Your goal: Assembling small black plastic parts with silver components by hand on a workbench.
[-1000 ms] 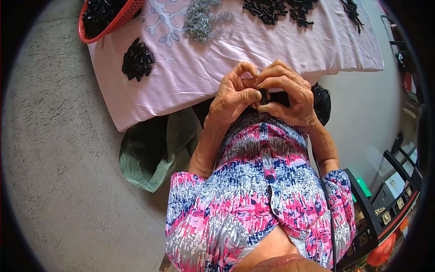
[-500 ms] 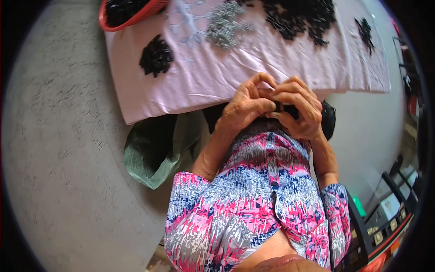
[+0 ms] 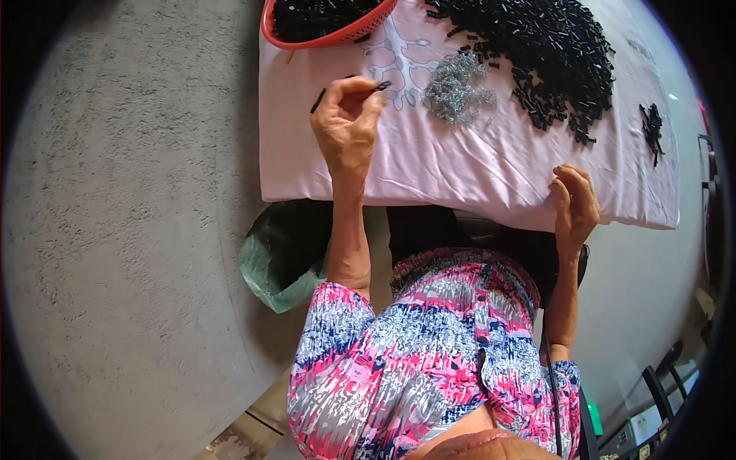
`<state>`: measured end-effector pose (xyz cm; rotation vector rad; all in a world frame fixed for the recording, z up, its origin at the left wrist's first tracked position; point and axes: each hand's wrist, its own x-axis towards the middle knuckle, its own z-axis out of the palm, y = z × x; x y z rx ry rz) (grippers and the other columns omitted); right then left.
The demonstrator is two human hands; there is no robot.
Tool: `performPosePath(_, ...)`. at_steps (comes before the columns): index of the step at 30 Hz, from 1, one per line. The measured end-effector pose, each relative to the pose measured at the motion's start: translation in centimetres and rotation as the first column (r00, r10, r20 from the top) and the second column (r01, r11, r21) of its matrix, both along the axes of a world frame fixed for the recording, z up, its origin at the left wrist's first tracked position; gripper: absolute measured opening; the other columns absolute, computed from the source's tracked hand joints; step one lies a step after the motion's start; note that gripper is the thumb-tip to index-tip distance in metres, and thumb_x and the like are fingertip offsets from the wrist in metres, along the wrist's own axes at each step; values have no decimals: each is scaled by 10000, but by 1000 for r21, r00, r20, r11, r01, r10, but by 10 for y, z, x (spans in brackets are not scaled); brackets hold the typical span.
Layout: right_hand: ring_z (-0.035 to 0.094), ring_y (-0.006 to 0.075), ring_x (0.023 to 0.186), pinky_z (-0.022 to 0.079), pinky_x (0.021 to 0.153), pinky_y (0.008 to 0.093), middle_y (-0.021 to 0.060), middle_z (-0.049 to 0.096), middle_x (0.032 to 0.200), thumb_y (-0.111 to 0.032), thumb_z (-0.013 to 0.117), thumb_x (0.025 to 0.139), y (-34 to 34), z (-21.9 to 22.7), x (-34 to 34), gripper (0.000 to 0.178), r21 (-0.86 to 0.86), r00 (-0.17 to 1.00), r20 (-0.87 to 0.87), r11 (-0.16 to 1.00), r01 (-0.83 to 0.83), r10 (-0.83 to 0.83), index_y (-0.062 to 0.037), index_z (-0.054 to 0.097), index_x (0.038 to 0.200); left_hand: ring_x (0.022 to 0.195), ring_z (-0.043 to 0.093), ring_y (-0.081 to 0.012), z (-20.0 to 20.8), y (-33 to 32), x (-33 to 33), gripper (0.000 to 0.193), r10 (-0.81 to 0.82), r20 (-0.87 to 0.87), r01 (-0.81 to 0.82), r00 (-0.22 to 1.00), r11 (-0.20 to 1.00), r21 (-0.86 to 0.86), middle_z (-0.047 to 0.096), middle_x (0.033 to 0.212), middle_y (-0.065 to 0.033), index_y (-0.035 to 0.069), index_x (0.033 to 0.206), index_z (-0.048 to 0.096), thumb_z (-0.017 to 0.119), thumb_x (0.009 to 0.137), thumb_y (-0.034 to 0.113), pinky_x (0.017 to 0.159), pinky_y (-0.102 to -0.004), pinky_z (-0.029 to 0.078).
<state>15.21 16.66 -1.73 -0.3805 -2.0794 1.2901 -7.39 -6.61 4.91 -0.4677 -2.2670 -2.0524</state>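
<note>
My left hand [image 3: 349, 126] is over the left part of the pink cloth, pinching a small black plastic piece [image 3: 382, 87] between thumb and fingertips. Just behind its knuckles, bits of a small black heap [image 3: 317, 100] peek out; the hand hides the rest. On the right, at the near edge of the cloth, my right hand [image 3: 576, 205] is curled, thumb close to the fingers. Whatever it may hold is too small or hidden to make out. Between the hands, farther back, lies a heap of small silvery metal parts [image 3: 458, 88].
A large pile of black plastic pieces [image 3: 556, 57] covers the far right of the cloth-covered table [image 3: 460, 172]. A red basket [image 3: 337, 38] of black pieces stands far left. Few thin black pieces [image 3: 652, 130] lie at the right edge. A green sack [image 3: 280, 268] stands open below the table's left.
The hands were together at the near table edge around a small dark piece. They have parted: the left moved left and forward with a black piece, the right moved right. The view shifted too.
</note>
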Motion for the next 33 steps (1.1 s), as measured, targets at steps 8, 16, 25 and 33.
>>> performPosePath(8, 614, 131, 761, 492, 666, 239, 103, 644, 964, 60, 676, 841, -3, 0, -10, 131, 121, 1000, -20, 992, 22, -19, 35, 655, 968, 805, 605, -299, -54, -23, -18, 87, 145, -571, -476, 808, 733, -486, 647, 832, -98, 28, 833, 647, 701, 767, 10, 732, -409, 504)
performPosePath(16, 598, 142, 673, 475, 595, 252, 104, 647, 907, 44, 707, 811, -7, -1, -14, 158, 121, 999, -40, 992, 38, -34, 21, 657, 959, 841, 624, -243, -52, -11, -17, 82, 16, -699, -522, 715, 677, -518, 672, 863, -65, 28, 850, 702, 742, 781, 46, 722, -361, 524)
performPosePath(25, 623, 159, 683, 481, 579, 272, 90, 648, 884, 68, 704, 785, -5, -5, -15, 163, 152, 999, -31, 987, 47, -43, 3, 653, 925, 696, 633, -156, -28, 88, 33, 51, -417, -185, 339, 890, 875, -346, 672, 807, -71, 15, 832, 708, 718, 784, 3, 637, -284, 520)
performPosePath(33, 642, 220, 716, 495, 605, 305, 102, 648, 879, 71, 708, 767, -7, -4, -15, 182, 146, 996, -83, 988, 45, -34, -7, 648, 921, 689, 635, -236, -29, 143, 31, 54, -582, -215, 478, 784, 787, -390, 660, 778, -118, -11, 833, 689, 684, 784, 10, 657, -342, 516)
